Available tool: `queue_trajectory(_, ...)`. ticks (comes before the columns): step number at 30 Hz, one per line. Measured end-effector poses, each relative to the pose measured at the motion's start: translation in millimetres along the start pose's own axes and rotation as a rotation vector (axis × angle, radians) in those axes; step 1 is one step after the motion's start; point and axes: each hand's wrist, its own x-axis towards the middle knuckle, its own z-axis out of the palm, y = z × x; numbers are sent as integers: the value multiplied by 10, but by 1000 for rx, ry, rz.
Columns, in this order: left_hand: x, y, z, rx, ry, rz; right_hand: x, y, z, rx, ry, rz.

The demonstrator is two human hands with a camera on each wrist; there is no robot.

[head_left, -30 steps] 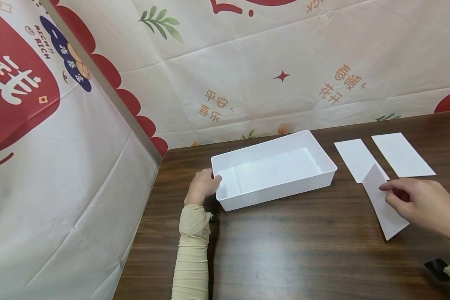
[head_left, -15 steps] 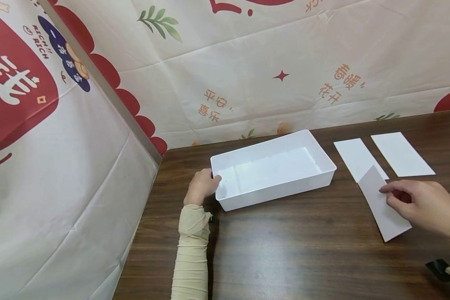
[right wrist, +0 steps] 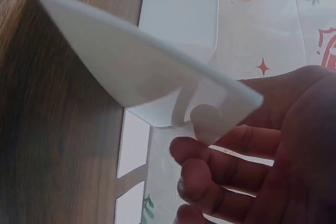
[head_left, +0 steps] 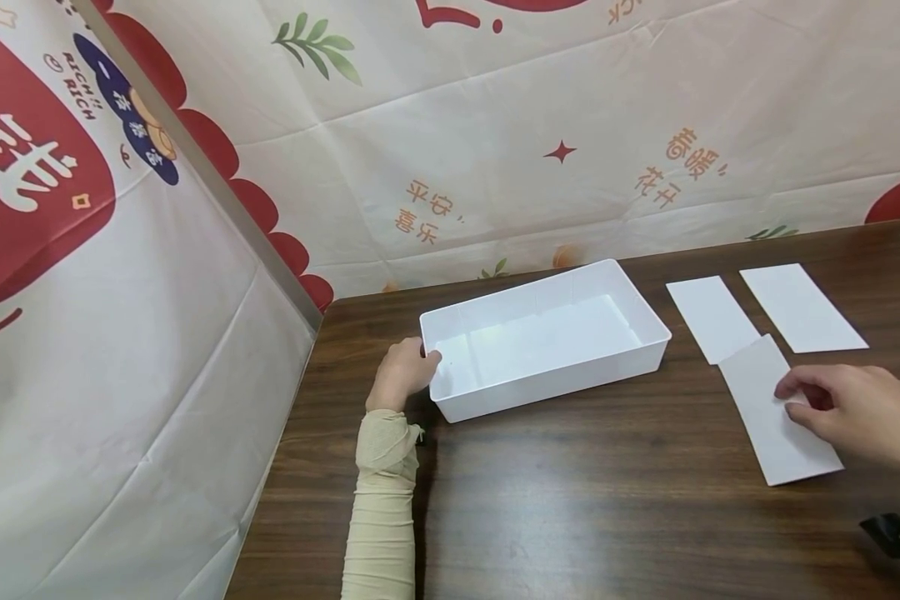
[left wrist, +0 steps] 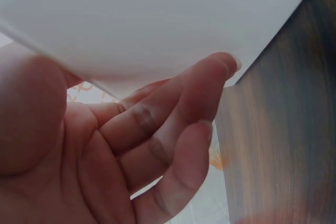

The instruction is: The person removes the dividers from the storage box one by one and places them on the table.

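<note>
I count two hands, one white box and three white cards. The left hand (head_left: 405, 371) grips the left end of the white box (head_left: 555, 383), with the thumb over the rim and the fingers outside. The right hand (head_left: 858, 412) pinches the held card (head_left: 765, 417) between thumb and fingers, and the two hands are well apart.

The held card is plain, thin and rectangular, and the right wrist view shows it curved. It is located to the right of the white box, where its far end overlaps, as the head view sees it, the near end of the left flat card (head_left: 712, 319). The right flat card (head_left: 804, 307) lies just beside that one.

The white box has low walls and an open top. The surface (head_left: 570, 500) is dark brown with wood grain; behind it hangs a pale printed cloth (head_left: 495, 125) with red scalloped edges.
</note>
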Motion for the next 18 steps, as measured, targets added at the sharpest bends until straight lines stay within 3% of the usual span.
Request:
queue_trajectory(6,-12,4,-4,-7,-2,-8,-19,14,-11,-18,-34,-4)
queue_trajectory(18,-6,6,0,-9,-6,-11,-8,159,66,-16,-201,32)
